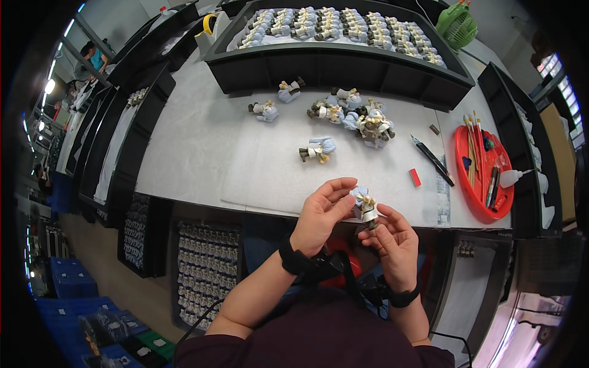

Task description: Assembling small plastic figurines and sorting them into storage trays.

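Between my two hands, just over the table's near edge, is a small figurine (367, 208) with pale blue hair, a white outfit and dark feet. My left hand (325, 211) pinches it near the hair, thumb in front. Lower down, the fingers of my right hand (392, 245) grip it by the feet. Beyond my hands a similar figurine (319, 148) lies on its side on the white sheet. Farther back, several more figurines (375, 130) are heaped together. Two others, a figurine (265, 111) and another figurine (291, 89), lie apart toward the left.
A black tray (343, 76) holding rows of figurines stands at the back. To the right are a craft knife (433, 161), a red block (415, 178) and a red basin (461, 184) with brushes, pens and a white bottle. A green fan (457, 26) stands far right.
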`<state>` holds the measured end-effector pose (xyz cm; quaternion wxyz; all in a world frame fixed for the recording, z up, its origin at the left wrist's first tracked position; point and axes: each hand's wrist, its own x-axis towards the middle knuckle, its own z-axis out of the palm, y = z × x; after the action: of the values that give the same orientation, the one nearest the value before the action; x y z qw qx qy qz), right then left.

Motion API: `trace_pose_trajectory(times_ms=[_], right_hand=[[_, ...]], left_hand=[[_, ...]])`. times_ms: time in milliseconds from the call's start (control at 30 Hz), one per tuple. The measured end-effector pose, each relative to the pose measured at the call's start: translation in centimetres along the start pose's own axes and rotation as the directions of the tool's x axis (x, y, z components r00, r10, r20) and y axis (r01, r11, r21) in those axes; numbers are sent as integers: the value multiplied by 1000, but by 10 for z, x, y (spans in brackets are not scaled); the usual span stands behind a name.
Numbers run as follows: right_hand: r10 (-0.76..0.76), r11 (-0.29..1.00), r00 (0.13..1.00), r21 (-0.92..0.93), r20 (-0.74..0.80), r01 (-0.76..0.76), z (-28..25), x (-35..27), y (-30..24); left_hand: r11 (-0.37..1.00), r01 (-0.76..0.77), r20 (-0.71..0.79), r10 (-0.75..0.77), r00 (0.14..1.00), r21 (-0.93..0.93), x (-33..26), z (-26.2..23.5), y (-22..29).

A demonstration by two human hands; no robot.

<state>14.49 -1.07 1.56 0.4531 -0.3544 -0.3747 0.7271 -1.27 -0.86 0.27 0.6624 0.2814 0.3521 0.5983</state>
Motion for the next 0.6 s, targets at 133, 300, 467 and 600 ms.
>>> trace_pose_trajectory(times_ms=[133, 300, 467, 600], right_hand=[[-26, 1000, 1000, -17, -7, 26, 1, -1, -1], [-83, 994, 996, -66, -9, 83, 1, -4, -3], [-145, 986, 989, -92, -30, 142, 0, -2, 1], [-167, 976, 986, -143, -21, 162, -2, -4, 2]], left_hand=[[999, -12, 72, 15, 997, -39, -1, 0, 3], [999, -9, 124, 14, 992, -42, -2, 1, 7], [996, 33, 122, -23, 992, -85, -5, -1, 6], [1000, 21, 61, -22, 998, 13, -6, -3, 2]])
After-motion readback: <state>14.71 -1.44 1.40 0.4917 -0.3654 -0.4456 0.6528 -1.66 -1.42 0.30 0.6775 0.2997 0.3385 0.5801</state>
